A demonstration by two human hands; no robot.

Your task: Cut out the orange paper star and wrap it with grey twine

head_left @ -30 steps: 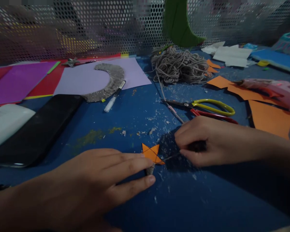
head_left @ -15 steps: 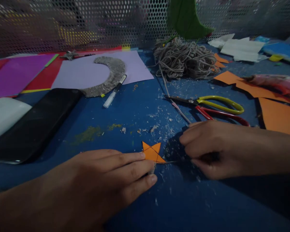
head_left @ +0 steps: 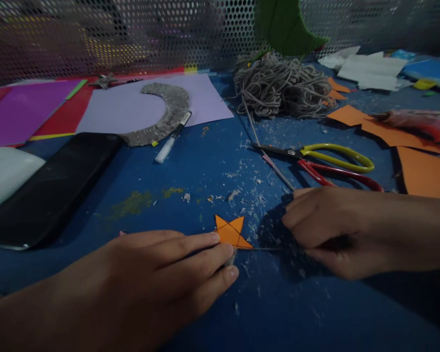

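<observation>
An orange paper star (head_left: pixel 231 231) with dark crossing lines lies on the blue table. My left hand (head_left: pixel 168 274) pins it from the left with its fingers, covering the lower left part; the thumb is out of sight. A scrap of grey yarn pokes out under those fingers. My right hand (head_left: pixel 326 227) is closed in a fist, to the right of the star, gripping grey yarn (head_left: pixel 280 173). One thin stretch runs taut from the star's lower right point to this hand. Another stretch leads from the hand, over the scissors' blades, back to the yarn bundle (head_left: pixel 282 88).
Yellow-and-red-handled scissors (head_left: pixel 337 159) lie near my right hand. Orange paper pieces (head_left: pixel 425 168) are on the right. A black phone (head_left: pixel 58 190), a marker (head_left: pixel 173 138), a grey yarn-covered crescent (head_left: pixel 172 105) and coloured sheets (head_left: pixel 25 112) lie left and behind. A perforated metal panel (head_left: pixel 190 34) stands at the back.
My right hand has moved slightly right and down, drawing the yarn out longer from the star. The left hand and the star have hardly shifted.
</observation>
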